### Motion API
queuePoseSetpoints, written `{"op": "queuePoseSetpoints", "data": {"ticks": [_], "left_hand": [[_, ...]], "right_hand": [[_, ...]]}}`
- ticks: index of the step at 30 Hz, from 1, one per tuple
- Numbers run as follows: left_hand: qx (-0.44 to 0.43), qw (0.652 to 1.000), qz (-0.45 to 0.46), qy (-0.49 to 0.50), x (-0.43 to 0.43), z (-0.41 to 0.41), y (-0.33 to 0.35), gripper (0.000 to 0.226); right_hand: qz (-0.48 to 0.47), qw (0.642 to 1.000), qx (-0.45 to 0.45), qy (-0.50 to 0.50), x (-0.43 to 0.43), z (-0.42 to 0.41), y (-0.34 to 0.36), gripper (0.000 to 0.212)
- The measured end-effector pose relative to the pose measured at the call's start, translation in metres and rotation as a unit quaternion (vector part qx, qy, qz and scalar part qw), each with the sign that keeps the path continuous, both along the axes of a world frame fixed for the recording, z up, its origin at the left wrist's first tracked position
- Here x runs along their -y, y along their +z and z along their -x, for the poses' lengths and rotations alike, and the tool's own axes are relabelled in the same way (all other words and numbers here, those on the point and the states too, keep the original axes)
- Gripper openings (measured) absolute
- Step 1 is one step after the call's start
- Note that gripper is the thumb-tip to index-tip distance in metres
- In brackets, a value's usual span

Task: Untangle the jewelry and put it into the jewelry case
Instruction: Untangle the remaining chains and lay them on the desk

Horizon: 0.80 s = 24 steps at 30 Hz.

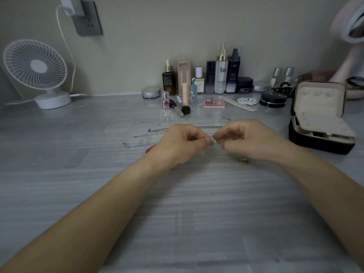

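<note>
1. The bench point(59, 174) is grey and wood-grained, and it carries everything I am working with.
2. The jewelry case point(319, 101) stands open at my far right with its lid up, well apart from both hands. The piece I'm handling is not in it yet.
3. My left hand point(181, 142) and right hand point(250, 140) meet at mid-bench, almost touching. Both have their fingers curled, and each pinches the same fine chain between thumb and fingertip.
4. Several silver chains point(141, 144) lie in straight rows just behind and to the left of the hands. I'd lift clear of them so nothing snags again.
5. The fine chain point(213, 137) shows only as a short span between the two pinches, with a gold tail dangling beneath. I judge this to be the untangling step. A light grip matters here. I'd tease the loops apart sideways, because a straight pull would likely tighten any knot.
6. A small gold pendant point(243, 160) lies on the bench just below my right hand. I cannot tell whether it belongs to this chain. If it does, I'd leave its weight resting there.
</note>
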State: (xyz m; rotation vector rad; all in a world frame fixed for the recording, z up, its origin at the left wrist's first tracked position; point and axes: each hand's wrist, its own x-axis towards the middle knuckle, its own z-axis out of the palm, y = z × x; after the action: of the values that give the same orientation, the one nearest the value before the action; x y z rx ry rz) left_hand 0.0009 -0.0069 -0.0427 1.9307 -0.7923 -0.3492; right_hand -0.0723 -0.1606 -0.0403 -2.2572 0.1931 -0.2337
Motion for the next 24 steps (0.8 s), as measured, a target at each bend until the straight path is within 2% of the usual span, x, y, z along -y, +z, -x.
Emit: {"op": "queuePoseSetpoints", "data": {"ticks": [3,8,11,17,24], "left_hand": [[-0.002,1.000,0.003,-0.001,-0.0007,0.0003,0.0008,0.014],[0.002,1.000,-0.008,0.006,-0.0020,-0.0014,0.0012,0.012],[0.001,1.000,-0.014,0.014,-0.0021,-0.0043,-0.0010,0.010],[0.010,1.000,0.001,0.009,-0.0020,-0.0058,-0.0027,0.002],[0.030,0.999,0.010,-0.004,0.0011,-0.0044,-0.0064,0.007]], "right_hand": [[-0.079,0.995,0.006,0.065,-0.0055,-0.0007,-0.0033,0.030],[-0.042,0.997,0.056,0.014,-0.0085,-0.0024,-0.0042,0.012],[-0.012,0.996,0.085,-0.010,-0.0068,-0.0018,-0.0023,0.014],[-0.014,0.997,0.080,0.006,-0.0049,-0.0027,-0.0039,0.016],[-0.038,0.995,0.094,0.013,-0.0022,-0.0066,-0.0064,0.017]]}}
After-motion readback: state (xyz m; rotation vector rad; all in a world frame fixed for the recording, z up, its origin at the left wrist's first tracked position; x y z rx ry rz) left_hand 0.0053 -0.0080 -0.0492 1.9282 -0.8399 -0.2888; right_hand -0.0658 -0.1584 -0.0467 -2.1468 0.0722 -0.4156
